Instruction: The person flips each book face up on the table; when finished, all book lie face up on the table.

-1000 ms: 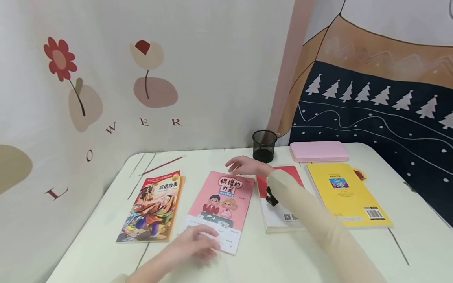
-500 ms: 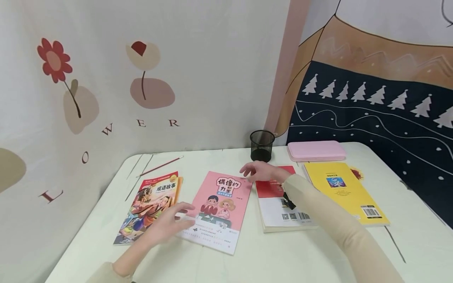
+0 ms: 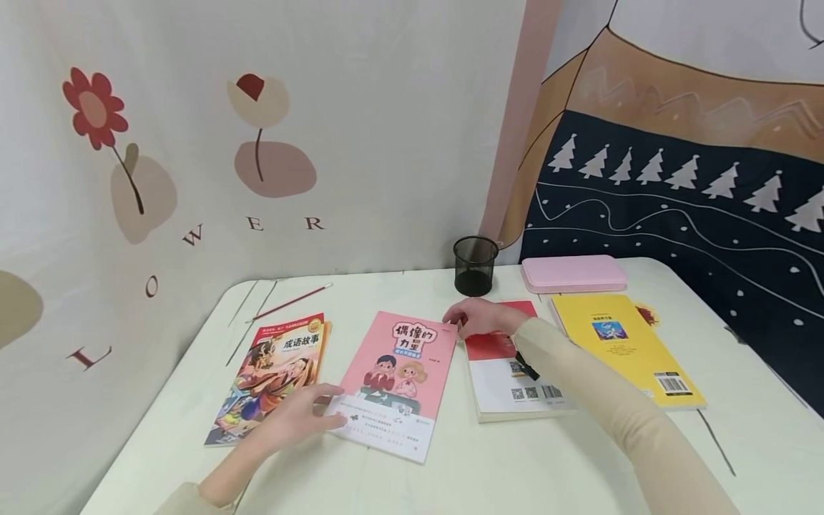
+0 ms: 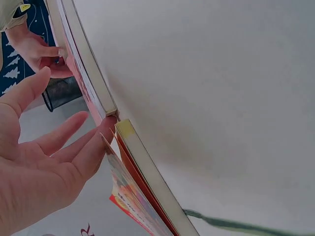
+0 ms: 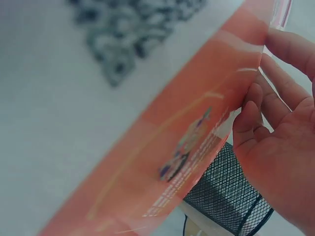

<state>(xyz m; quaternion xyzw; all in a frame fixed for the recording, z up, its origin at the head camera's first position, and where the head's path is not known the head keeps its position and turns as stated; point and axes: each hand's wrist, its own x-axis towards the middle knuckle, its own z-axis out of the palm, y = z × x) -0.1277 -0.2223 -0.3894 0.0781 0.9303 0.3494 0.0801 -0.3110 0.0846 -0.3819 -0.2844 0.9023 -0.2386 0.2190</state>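
In the head view a pink book [image 3: 412, 365] lies face up at the middle of the table. My left hand [image 3: 302, 415] is at its lower left, fingers spread. In the left wrist view, the fingertips of that left hand [image 4: 54, 152] touch the pink book's edge by its corner, thumb raised apart. My right hand [image 3: 479, 318] is at the pink book's upper right corner, thumb and curled fingers pinching its edge; the red-and-white book [image 5: 162, 142] partly hides these fingers in the right wrist view. Left of the pink book, my left wrist overlaps a colourful storybook [image 3: 283, 365].
The red-and-white book [image 3: 515, 390] lies under my right forearm. A yellow book [image 3: 624, 350] is farther right, below a pink pencil case [image 3: 573, 274]. A black mesh pen holder [image 3: 475, 268] stands behind my right hand. A red pencil [image 3: 292, 300] lies at the back left.
My left hand has moved left off the pink book's front to its lower left edge. My right hand has shifted a little right and its fingers have closed at the pink book's upper right corner.
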